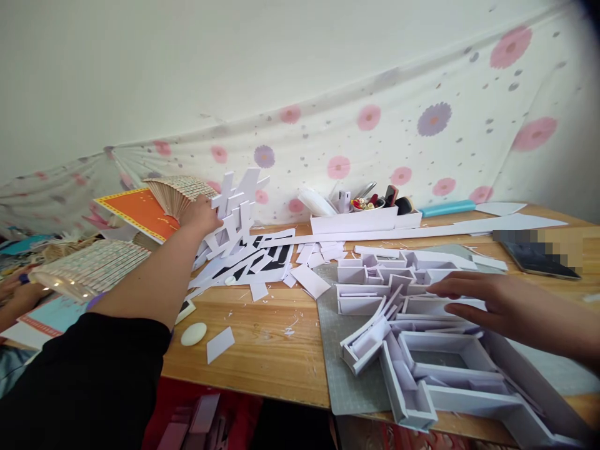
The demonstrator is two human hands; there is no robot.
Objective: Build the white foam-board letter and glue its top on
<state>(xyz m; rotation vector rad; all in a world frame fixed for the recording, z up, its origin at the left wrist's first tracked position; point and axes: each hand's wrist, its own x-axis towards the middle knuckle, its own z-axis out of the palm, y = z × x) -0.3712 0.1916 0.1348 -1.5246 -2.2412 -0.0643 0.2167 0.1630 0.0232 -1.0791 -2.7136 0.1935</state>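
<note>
My left hand reaches far out to the left, against a leaning cluster of white board pieces and beside an opened folding fan. Its fingers look curled, but their tips are hidden among the pieces, so what they hold does not show. Over on the right, my right hand hovers with fingers stretched out and apart, holding nothing. Beneath it are white board frames and trays, several with loose strips inside. They lie partly on a grey cutting mat.
Black-and-white printed sheets and white offcuts litter the wooden table. A white box of tools stands at the back. A tablet-like dark device lies right. Another person's hand is at the far left.
</note>
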